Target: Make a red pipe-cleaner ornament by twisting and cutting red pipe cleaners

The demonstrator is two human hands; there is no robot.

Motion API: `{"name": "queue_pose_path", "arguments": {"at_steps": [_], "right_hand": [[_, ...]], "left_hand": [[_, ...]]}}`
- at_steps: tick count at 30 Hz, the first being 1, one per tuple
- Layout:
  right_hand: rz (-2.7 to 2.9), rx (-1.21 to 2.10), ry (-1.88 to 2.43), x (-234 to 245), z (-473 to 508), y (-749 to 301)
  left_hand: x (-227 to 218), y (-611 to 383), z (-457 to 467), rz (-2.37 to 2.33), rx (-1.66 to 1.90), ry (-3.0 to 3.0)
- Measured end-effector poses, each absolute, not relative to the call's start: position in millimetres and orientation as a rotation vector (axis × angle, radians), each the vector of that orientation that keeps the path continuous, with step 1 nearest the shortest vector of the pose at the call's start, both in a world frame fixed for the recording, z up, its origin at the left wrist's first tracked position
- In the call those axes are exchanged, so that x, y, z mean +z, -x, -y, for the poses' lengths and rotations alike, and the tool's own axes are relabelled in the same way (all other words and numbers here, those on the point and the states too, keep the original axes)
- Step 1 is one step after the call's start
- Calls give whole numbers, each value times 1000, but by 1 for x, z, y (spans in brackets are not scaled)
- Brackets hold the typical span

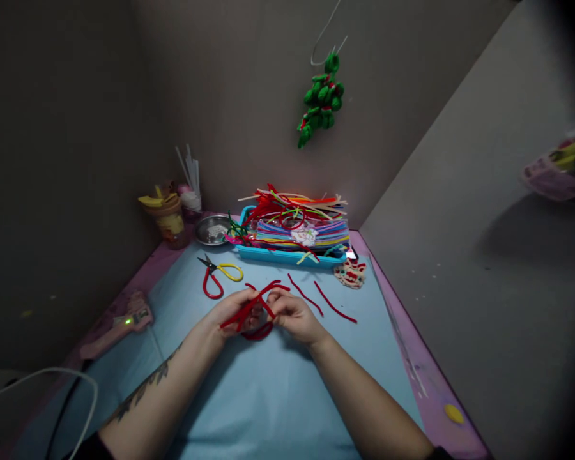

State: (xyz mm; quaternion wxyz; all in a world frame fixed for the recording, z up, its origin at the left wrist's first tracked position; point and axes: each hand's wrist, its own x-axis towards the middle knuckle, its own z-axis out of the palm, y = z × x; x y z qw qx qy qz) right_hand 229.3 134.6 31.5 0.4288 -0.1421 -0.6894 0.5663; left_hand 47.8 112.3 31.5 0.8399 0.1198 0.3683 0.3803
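Note:
Several red pipe cleaners, bent and crossed over one another, are held in front of me above the blue table cover. My left hand is closed around the bundle from the left, with strands lying across its fingers. From the right, my right hand pinches one of the red strands between thumb and fingertips. A red loop hangs beneath both hands. Just beyond my right hand lie two loose red pipe cleaners. Scissors with one red and one yellow handle rest open beyond my left hand.
A blue tray heaped with coloured pipe cleaners stands at the back, beside a metal bowl. At left lies a pink glue gun with a lit green light and a cord. A beige-and-red ornament sits right of the tray.

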Motion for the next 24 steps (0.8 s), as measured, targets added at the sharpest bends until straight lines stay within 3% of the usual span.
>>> {"name": "queue_pose_path", "arguments": {"at_steps": [7, 14, 24], "right_hand": [[1797, 1331, 409, 33, -134, -233], [1788, 1477, 571, 30, -140, -237], [1461, 1586, 742, 19, -130, -212]], "left_hand": [[37, -49, -109, -811, 797, -297], [55, -42, -109, -1257, 1194, -876], [56, -51, -107, -1325, 1074, -1087]]}}
